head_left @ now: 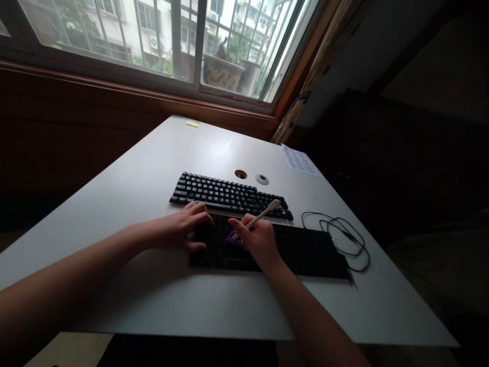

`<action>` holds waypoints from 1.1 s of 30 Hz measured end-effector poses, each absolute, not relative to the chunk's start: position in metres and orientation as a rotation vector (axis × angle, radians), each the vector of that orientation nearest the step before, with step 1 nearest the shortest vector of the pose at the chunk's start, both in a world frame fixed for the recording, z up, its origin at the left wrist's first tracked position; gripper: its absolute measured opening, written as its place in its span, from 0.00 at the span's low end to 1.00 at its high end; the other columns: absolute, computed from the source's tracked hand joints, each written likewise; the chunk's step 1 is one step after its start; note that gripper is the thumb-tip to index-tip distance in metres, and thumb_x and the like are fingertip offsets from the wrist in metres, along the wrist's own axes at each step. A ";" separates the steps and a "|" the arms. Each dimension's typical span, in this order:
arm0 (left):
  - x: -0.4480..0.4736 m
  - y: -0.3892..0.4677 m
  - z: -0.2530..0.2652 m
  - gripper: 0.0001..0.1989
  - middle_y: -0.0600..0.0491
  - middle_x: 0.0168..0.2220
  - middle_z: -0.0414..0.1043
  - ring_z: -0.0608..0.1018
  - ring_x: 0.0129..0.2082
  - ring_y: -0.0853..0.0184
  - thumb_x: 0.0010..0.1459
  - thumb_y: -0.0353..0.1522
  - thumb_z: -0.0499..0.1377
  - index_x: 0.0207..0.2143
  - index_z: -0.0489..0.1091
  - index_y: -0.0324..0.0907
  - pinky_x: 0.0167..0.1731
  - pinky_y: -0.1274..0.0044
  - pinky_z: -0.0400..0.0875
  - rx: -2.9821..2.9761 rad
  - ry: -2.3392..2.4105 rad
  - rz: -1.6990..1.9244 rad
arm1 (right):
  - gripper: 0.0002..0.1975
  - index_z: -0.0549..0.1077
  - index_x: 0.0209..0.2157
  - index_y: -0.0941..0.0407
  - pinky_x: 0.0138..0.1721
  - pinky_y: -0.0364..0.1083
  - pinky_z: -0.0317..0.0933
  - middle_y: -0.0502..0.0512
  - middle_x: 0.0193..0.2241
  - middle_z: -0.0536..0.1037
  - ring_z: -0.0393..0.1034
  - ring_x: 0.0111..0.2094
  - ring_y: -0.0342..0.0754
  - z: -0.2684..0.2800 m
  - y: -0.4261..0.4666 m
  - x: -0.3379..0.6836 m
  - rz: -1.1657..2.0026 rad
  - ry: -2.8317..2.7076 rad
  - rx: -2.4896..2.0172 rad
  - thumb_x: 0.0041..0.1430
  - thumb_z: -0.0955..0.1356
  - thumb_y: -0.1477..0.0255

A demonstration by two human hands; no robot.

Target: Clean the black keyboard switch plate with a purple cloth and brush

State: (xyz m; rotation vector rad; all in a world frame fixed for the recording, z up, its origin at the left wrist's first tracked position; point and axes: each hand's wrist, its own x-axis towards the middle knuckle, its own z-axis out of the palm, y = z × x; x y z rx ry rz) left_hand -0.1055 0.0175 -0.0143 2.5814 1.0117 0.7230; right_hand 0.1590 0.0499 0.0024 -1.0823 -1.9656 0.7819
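Note:
A long black panel (pixel 305 250), like a keyboard without keycaps, lies flat on the white table. My left hand (pixel 187 227) rests on its left end, thumb and fingers spread apart. Over the panel's left half, my right hand (pixel 262 239) is closed around a slim pale stick-like tool (pixel 263 213). The tool slants down to the left, and its upper end is wider. Something purple (pixel 231 236) shows at its low end, close to the panel; my fingers partly hide it. Just behind the panel lies a black keyboard (pixel 229 192) with rows of keycaps.
A coiled black cable (pixel 349 234) lies by the panel's right end. Behind the keyboard are a round hole (pixel 240 174) in the table (pixel 145 295) and a grey ring-shaped cover (pixel 262 179). A printed sheet (pixel 300 160) and a yellow note (pixel 192 123) lie farther back, below a barred window.

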 end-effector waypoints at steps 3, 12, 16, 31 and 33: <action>-0.106 0.017 -0.013 0.23 0.46 0.48 0.63 0.66 0.46 0.55 0.59 0.38 0.66 0.54 0.64 0.45 0.46 0.62 0.71 2.580 1.021 0.692 | 0.27 0.69 0.19 0.55 0.21 0.41 0.54 0.46 0.13 0.69 0.62 0.15 0.40 0.001 0.050 0.160 0.674 -2.075 -1.050 0.60 0.71 0.48; -0.105 0.017 -0.014 0.24 0.46 0.48 0.65 0.67 0.46 0.55 0.57 0.37 0.68 0.53 0.65 0.45 0.46 0.63 0.70 2.562 1.008 0.734 | 0.25 0.74 0.22 0.55 0.25 0.41 0.56 0.48 0.17 0.74 0.66 0.20 0.41 -0.001 0.048 0.161 0.639 -2.180 -0.980 0.65 0.69 0.52; -0.106 0.016 -0.014 0.24 0.46 0.48 0.65 0.67 0.46 0.55 0.57 0.37 0.68 0.53 0.65 0.44 0.47 0.63 0.70 2.571 1.016 0.710 | 0.24 0.73 0.20 0.56 0.22 0.41 0.54 0.46 0.14 0.70 0.63 0.16 0.40 0.002 0.046 0.160 0.791 -2.136 -1.058 0.63 0.71 0.54; -0.106 0.016 -0.014 0.24 0.46 0.49 0.65 0.67 0.46 0.56 0.58 0.38 0.67 0.54 0.65 0.45 0.48 0.62 0.70 2.576 1.013 0.720 | 0.22 0.68 0.21 0.55 0.28 0.43 0.55 0.49 0.20 0.72 0.66 0.25 0.42 0.011 0.048 0.172 0.640 -2.302 -0.988 0.68 0.68 0.61; -0.106 0.016 -0.014 0.23 0.46 0.49 0.65 0.67 0.46 0.56 0.58 0.38 0.67 0.53 0.65 0.45 0.48 0.62 0.70 2.579 1.014 0.722 | 0.22 0.67 0.20 0.55 0.29 0.43 0.54 0.48 0.20 0.71 0.65 0.25 0.42 0.010 0.049 0.171 0.604 -2.315 -0.962 0.67 0.69 0.61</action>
